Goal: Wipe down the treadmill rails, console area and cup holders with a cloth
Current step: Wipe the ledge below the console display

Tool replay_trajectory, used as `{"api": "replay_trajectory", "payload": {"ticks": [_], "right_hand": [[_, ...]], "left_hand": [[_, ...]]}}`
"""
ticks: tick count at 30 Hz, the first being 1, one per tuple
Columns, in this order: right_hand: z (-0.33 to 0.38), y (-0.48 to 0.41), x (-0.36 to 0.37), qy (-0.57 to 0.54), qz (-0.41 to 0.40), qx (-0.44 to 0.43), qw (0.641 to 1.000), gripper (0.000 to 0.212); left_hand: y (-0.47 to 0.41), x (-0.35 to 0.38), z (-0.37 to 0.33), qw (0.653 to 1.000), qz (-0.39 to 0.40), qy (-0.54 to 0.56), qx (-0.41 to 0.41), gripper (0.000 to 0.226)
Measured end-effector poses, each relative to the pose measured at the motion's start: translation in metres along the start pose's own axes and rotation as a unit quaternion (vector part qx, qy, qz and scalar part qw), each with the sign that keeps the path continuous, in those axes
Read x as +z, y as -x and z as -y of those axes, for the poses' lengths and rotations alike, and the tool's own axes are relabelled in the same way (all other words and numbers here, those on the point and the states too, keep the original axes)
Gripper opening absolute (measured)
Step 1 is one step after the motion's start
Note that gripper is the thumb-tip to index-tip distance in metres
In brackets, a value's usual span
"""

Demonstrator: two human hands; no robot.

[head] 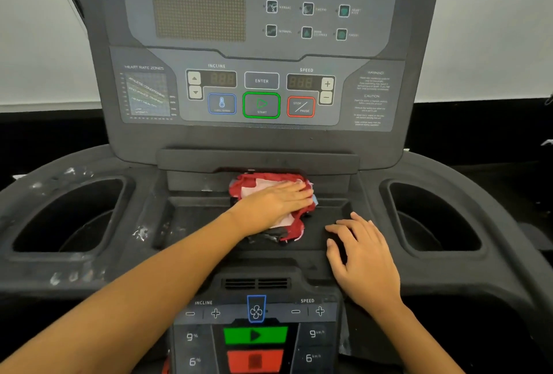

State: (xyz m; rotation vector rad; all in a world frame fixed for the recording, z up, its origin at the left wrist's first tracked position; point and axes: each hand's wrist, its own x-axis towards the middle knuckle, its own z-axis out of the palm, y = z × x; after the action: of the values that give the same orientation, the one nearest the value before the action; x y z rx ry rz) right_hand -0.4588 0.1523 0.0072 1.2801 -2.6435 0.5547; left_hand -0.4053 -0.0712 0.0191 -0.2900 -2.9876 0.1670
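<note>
- Left hand (275,203): lies palm down on the cloth (258,179), fingers straight and close together, pressing flat rather than curled round it.
- Cloth: red and white, bunched, sitting at the back middle of the centre tray (197,224), directly below the console panel (260,53). Its upper edge touches the tray's rear wall; its lower folds trail toward the tray's front.
- Right hand (362,257): rests on the tray's front right edge, just beside the cloth and apart from it. Fingers relaxed, slightly spread, holding nothing.
- Left cup holder (71,218) and right cup holder (434,218): deep, dark recesses either side of the tray.
- White scuff marks (71,278): visible on the surround of the left cup holder and at the tray's left edge.
- Console panel: upright, displays dark; green-ringed START button (261,105) sits between a blue-ringed button and the red-ringed STOP/PAUSE button (300,107).
- Lower control panel (256,334): near the person, between the forearms, with a fan button (256,310) above green and red keys.
</note>
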Motion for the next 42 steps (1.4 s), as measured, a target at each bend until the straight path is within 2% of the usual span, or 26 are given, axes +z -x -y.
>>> {"api": "replay_trajectory", "payload": {"ticks": [2, 5, 7, 9, 10, 14, 20, 22, 26, 29, 32, 35, 38, 42], "right_hand": [[0.0, 0.0, -0.001, 0.0, 0.004, -0.004, 1.0, 0.041], [-0.002, 0.0, -0.002, 0.002, 0.012, -0.007, 1.0, 0.044], [-0.003, 0.0, -0.003, 0.001, 0.015, -0.006, 1.0, 0.047], [-0.003, 0.001, -0.003, 0.002, 0.018, -0.007, 1.0, 0.048], [-0.003, 0.001, -0.003, 0.002, 0.02, -0.008, 1.0, 0.049], [-0.003, 0.001, -0.003, -0.011, 0.014, -0.008, 1.0, 0.049], [-0.001, 0.002, -0.002, -0.014, -0.001, -0.006, 1.0, 0.048], [-0.001, 0.001, -0.002, -0.012, -0.001, -0.005, 1.0, 0.047], [0.0, 0.0, -0.002, -0.007, 0.004, -0.004, 1.0, 0.048], [-0.001, -0.001, -0.002, -0.008, -0.001, -0.003, 1.0, 0.049], [-0.001, -0.001, -0.003, -0.002, 0.008, 0.0, 1.0, 0.048], [-0.001, -0.002, -0.003, 0.005, 0.022, 0.0, 1.0, 0.044], [-0.001, -0.002, -0.004, 0.001, 0.023, 0.005, 1.0, 0.04], [-0.001, -0.002, -0.003, 0.004, 0.019, 0.003, 1.0, 0.048]], "left_hand": [[-0.004, 0.0, -0.001, 0.999, 0.037, 0.015, -0.025, 0.058], [0.015, 0.0, -0.001, 0.992, -0.024, 0.119, -0.027, 0.057], [0.035, -0.001, 0.005, 0.986, -0.052, 0.157, -0.032, 0.047], [0.061, -0.005, 0.012, 0.977, -0.061, 0.192, -0.074, 0.034], [0.073, -0.007, 0.017, 0.972, -0.064, 0.206, -0.098, 0.035], [0.12, -0.013, 0.036, 0.958, -0.084, 0.21, -0.177, 0.042], [0.133, -0.011, 0.033, 0.931, -0.153, 0.203, -0.264, 0.031], [0.123, -0.009, 0.025, 0.93, -0.146, 0.219, -0.258, 0.033], [0.094, -0.016, 0.01, 0.938, -0.083, 0.266, -0.208, 0.034], [0.099, -0.02, 0.008, 0.932, -0.056, 0.277, -0.228, 0.035], [0.122, -0.031, 0.002, 0.906, -0.049, 0.301, -0.294, 0.041], [0.135, -0.042, -0.001, 0.896, -0.03, 0.278, -0.346, 0.046], [0.147, -0.049, -0.005, 0.909, -0.013, 0.239, -0.341, 0.037], [0.186, -0.051, -0.01, 0.927, -0.039, 0.181, -0.326, 0.066]]}}
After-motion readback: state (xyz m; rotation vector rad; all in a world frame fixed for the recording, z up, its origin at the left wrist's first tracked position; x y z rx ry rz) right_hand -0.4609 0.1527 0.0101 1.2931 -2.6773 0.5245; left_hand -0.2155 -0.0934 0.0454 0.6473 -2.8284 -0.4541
